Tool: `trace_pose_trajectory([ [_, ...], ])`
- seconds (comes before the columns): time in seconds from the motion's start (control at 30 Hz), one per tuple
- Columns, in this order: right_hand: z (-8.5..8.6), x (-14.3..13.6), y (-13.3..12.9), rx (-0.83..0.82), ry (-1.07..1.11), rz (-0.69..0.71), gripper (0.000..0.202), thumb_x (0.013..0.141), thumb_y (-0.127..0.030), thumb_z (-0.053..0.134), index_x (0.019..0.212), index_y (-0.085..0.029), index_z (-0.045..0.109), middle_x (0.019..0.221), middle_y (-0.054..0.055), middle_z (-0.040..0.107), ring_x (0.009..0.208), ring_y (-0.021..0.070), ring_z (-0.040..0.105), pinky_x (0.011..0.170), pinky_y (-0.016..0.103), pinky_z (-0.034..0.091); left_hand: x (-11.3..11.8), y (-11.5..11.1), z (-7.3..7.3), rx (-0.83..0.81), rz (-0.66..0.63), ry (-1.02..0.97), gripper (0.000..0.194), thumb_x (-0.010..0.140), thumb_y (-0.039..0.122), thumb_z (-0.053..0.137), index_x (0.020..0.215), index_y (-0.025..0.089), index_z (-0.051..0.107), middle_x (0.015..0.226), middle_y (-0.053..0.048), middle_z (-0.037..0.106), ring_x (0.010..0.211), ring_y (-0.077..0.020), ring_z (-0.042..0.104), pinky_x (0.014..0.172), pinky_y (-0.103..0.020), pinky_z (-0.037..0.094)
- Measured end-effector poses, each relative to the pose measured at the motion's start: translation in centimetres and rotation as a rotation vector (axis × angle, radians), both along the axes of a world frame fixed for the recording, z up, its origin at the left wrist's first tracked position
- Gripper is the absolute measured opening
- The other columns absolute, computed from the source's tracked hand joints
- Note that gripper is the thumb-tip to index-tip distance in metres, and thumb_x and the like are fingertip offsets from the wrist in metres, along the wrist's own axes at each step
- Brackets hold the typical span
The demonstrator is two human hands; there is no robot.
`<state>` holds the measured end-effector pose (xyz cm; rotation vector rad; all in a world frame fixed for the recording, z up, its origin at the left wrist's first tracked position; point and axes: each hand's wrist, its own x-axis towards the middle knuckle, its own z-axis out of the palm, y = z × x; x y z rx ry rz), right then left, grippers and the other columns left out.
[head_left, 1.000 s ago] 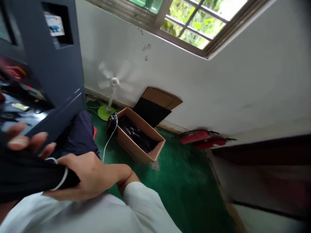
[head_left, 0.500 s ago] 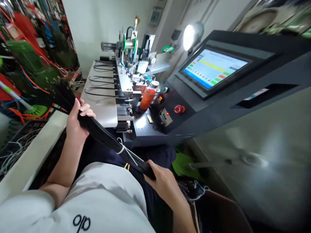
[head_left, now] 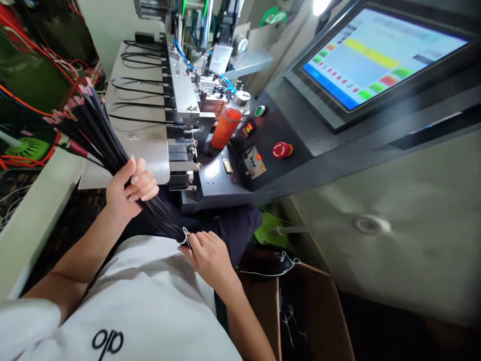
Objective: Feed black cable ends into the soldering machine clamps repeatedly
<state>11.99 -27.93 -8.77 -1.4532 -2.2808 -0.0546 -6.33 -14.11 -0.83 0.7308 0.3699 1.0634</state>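
Observation:
A thick bundle of black cables (head_left: 160,213) slants across my lap, its stripped, pinkish ends fanned out at the upper left. My left hand (head_left: 130,190) is wrapped round the bundle below the fanned ends. Lower down, my right hand (head_left: 210,255) grips it beside a white tie (head_left: 185,234) that loops round the cables. The bundle's lower end is hidden behind my right hand.
Ahead stands a machine with a metal plate (head_left: 145,145) carrying several looped black cables. An orange bottle (head_left: 227,123), a red stop button (head_left: 281,149) and a touchscreen (head_left: 376,55) are on its right. A cardboard box (head_left: 308,296) with tied bundles sits lower right.
My right hand has slid up and left along the bundle to the white tie. The cable ends have fanned out more clearly. The view has moved closer to the machine.

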Motion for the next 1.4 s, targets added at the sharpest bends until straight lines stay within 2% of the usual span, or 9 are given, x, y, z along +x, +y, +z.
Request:
trace_pose_trajectory([
  [0.17,-0.4,0.7,1.1,-0.034,-0.004,0.109,0.036,0.100,-0.021,0.039,0.066,-0.018,0.051,0.054,-0.002,0.049,0.050,0.0128,0.038,0.056,0.029,0.024,0.0,0.6,-0.4,0.008,-0.011,0.030,0.070,0.100,0.023,-0.003,0.048,0.016,0.042,0.037,0.008,0.008,0.029,-0.0056,0.007,0.034,-0.016,0.026],
  [0.33,-1.5,6.0,-0.7,-0.356,0.228,0.286,0.039,0.098,-0.020,0.041,0.060,-0.020,0.043,0.053,-0.003,0.044,0.050,0.0105,0.037,0.056,0.025,0.027,-1.3,1.8,-0.1,0.003,0.017,0.111,0.075,0.099,0.023,-0.010,0.045,0.015,0.042,0.035,0.007,0.005,0.026,-0.0046,0.002,0.030,-0.015,0.019],
  [0.6,-2.3,17.4,-8.5,-0.797,0.361,0.067,0.053,0.099,-0.044,0.040,0.052,-0.019,0.040,0.048,-0.005,0.034,0.047,0.0084,0.032,0.047,0.023,0.027,-3.7,3.4,1.2,0.018,0.089,0.173,0.076,0.097,0.023,-0.015,0.044,0.015,0.039,0.036,0.007,0.000,0.026,-0.0041,0.001,0.031,-0.014,0.014],
  [0.7,0.0,15.9,-8.3,-0.866,0.465,0.280,0.051,0.097,-0.045,0.044,0.055,-0.017,0.052,0.049,-0.004,0.045,0.049,0.0083,0.043,0.052,0.022,0.035,-2.8,3.3,1.2,-0.038,0.097,0.161,0.073,0.099,0.021,-0.006,0.043,0.015,0.041,0.038,0.008,0.000,0.028,-0.0045,0.002,0.032,-0.015,0.015],
  [0.83,2.6,10.3,-3.3,-0.744,0.699,0.935,0.039,0.095,-0.043,0.050,0.075,-0.016,0.069,0.081,0.007,0.066,0.071,0.0110,0.062,0.064,0.020,0.048,-1.6,3.3,1.9,-0.086,0.104,0.150,0.072,0.101,0.021,0.001,0.043,0.015,0.043,0.038,0.008,0.002,0.030,-0.0048,0.002,0.033,-0.015,0.015],
  [0.9,2.6,7.5,0.1,-0.474,0.815,0.722,0.028,0.095,-0.037,0.053,0.083,-0.016,0.068,0.076,0.006,0.065,0.074,0.0133,0.062,0.068,0.023,0.050,-1.2,3.2,2.4,-0.081,0.097,0.145,0.072,0.102,0.021,0.002,0.044,0.015,0.044,0.039,0.008,0.003,0.031,-0.0044,0.002,0.034,-0.015,0.015],
  [1.0,1.5,4.3,4.3,-0.319,0.575,0.424,0.017,0.096,-0.021,0.050,0.093,-0.018,0.066,0.091,0.008,0.066,0.084,0.0150,0.063,0.074,0.027,0.051,-1.0,2.7,3.0,-0.086,0.080,0.145,0.070,0.102,0.020,0.006,0.044,0.015,0.044,0.040,0.008,0.003,0.031,-0.0039,0.004,0.034,-0.014,0.015],
  [1.3,0.3,1.1,6.1,-0.081,0.245,0.580,0.024,0.096,-0.010,0.038,0.092,-0.017,0.061,0.089,0.007,0.062,0.080,0.0135,0.059,0.068,0.024,0.048,-1.4,2.6,1.7,-0.121,0.064,0.102,0.054,0.096,0.025,0.040,0.043,0.014,0.044,0.036,0.009,0.012,0.026,-0.0028,0.011,0.030,-0.014,0.022],
  [1.4,0.4,1.2,6.8,-0.161,0.313,0.627,0.027,0.098,-0.011,0.032,0.088,-0.017,0.057,0.087,0.008,0.060,0.080,0.0144,0.057,0.067,0.026,0.048,-1.8,2.7,1.3,-0.092,0.020,0.094,0.050,0.093,0.025,0.046,0.044,0.014,0.044,0.034,0.010,0.014,0.025,-0.0022,0.014,0.030,-0.013,0.024],
])
